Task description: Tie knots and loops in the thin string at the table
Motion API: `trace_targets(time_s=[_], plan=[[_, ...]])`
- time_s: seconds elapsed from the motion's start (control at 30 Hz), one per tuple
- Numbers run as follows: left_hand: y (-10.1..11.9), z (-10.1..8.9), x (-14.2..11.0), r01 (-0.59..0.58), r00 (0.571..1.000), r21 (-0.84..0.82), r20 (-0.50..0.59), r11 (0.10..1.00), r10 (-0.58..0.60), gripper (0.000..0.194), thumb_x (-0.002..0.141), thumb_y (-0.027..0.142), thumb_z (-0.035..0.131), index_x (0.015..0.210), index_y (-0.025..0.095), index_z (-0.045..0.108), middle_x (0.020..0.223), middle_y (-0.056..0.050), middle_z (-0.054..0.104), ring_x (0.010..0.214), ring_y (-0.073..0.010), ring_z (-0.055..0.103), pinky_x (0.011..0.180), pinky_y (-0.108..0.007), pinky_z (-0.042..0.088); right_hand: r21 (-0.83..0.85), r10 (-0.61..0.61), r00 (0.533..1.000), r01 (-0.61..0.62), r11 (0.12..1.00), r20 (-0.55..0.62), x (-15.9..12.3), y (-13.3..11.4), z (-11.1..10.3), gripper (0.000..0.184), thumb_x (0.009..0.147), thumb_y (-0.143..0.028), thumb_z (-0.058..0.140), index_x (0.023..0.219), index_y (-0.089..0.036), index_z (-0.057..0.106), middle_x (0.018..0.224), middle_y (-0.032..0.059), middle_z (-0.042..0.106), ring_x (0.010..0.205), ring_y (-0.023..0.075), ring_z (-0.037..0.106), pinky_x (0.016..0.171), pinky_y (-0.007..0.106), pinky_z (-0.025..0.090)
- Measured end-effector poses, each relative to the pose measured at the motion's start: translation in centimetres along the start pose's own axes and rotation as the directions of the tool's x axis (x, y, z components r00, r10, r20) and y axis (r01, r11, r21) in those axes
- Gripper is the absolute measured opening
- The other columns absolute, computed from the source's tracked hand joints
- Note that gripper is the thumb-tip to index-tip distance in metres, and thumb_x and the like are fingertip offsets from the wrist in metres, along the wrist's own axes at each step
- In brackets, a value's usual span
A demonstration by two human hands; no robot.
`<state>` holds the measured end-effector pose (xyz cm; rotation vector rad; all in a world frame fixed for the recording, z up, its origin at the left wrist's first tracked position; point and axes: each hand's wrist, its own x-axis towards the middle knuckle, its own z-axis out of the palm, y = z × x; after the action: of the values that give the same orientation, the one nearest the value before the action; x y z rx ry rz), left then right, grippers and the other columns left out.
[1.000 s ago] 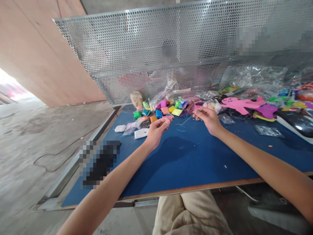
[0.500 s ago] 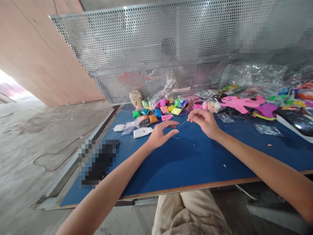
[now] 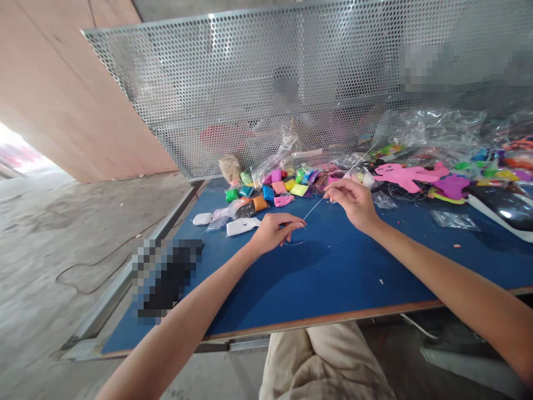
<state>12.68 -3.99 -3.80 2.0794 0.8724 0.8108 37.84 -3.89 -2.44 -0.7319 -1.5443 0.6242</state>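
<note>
A thin pale strand [image 3: 315,209], wire or thread, runs taut and slanting between my two hands above the blue table. My left hand [image 3: 275,230] pinches it near its lower end, thumb and forefinger together; a loose curl of it hangs below those fingers. Higher and to the right, my right hand [image 3: 353,203] grips the same strand between its fingertips. Past that hand the strand carries on up and to the right. Beside my left hand lies a white packet [image 3: 242,225]. A pink cut-out figure [image 3: 410,176] rests beyond my right hand.
Several small coloured packets [image 3: 268,193] and crumpled clear plastic [image 3: 287,143] line the back of the blue table [image 3: 316,289]. Behind stands a perforated metal panel [image 3: 233,72]. A white oval object [image 3: 202,219] lies at left, a black glossy item [image 3: 506,208] at right.
The fingers of my left hand have closed into a pinch on the strand; they were apart before. My right hand has shifted slightly right, and the strand now shows longer above it.
</note>
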Motion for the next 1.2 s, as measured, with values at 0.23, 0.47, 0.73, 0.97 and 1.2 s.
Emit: trace_targets(time_s=[0.23, 0.47, 0.73, 0.97, 1.2], plan=[[-0.1, -0.2, 0.1, 0.001, 0.999, 0.069, 0.041, 0.998, -0.004, 0.036, 0.094, 0.047, 0.056, 0.101, 0.016, 0.074, 0.061, 0.0, 0.064, 0.043, -0.0077, 0.053, 0.04, -0.017, 0.041, -0.156, -0.097, 0.993, 0.106, 0.982, 0.063, -0.4, -0.3, 0.2, 0.021, 0.095, -0.038, 0.059, 0.11, -0.028, 0.067, 0.097, 0.0044, 0.069, 0.084, 0.0193, 0.065, 0.077, 0.036, 0.054], [-0.4, -0.5, 0.4, -0.034, 0.999, 0.13, 0.025, 0.991, 0.031, 0.031, 0.094, 0.042, 0.058, 0.097, 0.017, 0.075, 0.085, -0.004, 0.074, 0.049, -0.0071, 0.056, 0.053, -0.02, 0.047, -0.654, -0.493, 0.852, 0.273, 0.706, -0.177, 0.3, -0.3, -1.7, 0.079, 0.092, -0.041, 0.058, 0.157, -0.035, 0.013, 0.146, 0.0108, 0.039, 0.119, 0.0326, 0.053, 0.094, 0.05, 0.048], [0.2, -0.5, 0.2, -0.042, 0.999, 0.163, 0.016, 0.986, 0.04, 0.03, 0.094, 0.041, 0.057, 0.095, 0.018, 0.075, 0.091, -0.005, 0.075, 0.049, -0.0084, 0.06, 0.053, -0.021, 0.048, -0.783, -0.31, 0.851, 0.516, 0.348, 0.423, 1.1, 0.6, -3.2, 0.039, 0.095, -0.028, 0.059, 0.132, -0.041, 0.06, 0.132, -0.0012, 0.064, 0.12, 0.0298, 0.049, 0.103, 0.051, 0.031], [0.3, -0.5, 0.2, -0.002, 0.999, 0.131, -0.038, 0.991, 0.007, 0.031, 0.092, 0.043, 0.058, 0.094, 0.018, 0.076, 0.095, -0.005, 0.076, 0.049, -0.0088, 0.059, 0.05, -0.021, 0.048, -0.794, -0.316, 0.905, 0.407, 0.451, 0.285, 1.0, 0.7, -3.2, 0.025, 0.093, -0.033, 0.063, 0.116, -0.038, 0.071, 0.11, -0.002, 0.076, 0.097, 0.028, 0.058, 0.089, 0.048, 0.036], [1.0, -0.5, 0.2, 0.043, 0.997, 0.062, -0.072, 0.997, -0.039, 0.032, 0.091, 0.045, 0.059, 0.094, 0.018, 0.076, 0.087, -0.004, 0.075, 0.049, -0.0079, 0.057, 0.049, -0.02, 0.046, -0.81, -0.3, 0.921, 0.366, 0.457, 0.247, 1.0, 0.8, -2.5, 0.021, 0.095, -0.034, 0.059, 0.108, -0.03, 0.075, 0.103, 0.0034, 0.076, 0.092, 0.0263, 0.06, 0.086, 0.044, 0.041]])
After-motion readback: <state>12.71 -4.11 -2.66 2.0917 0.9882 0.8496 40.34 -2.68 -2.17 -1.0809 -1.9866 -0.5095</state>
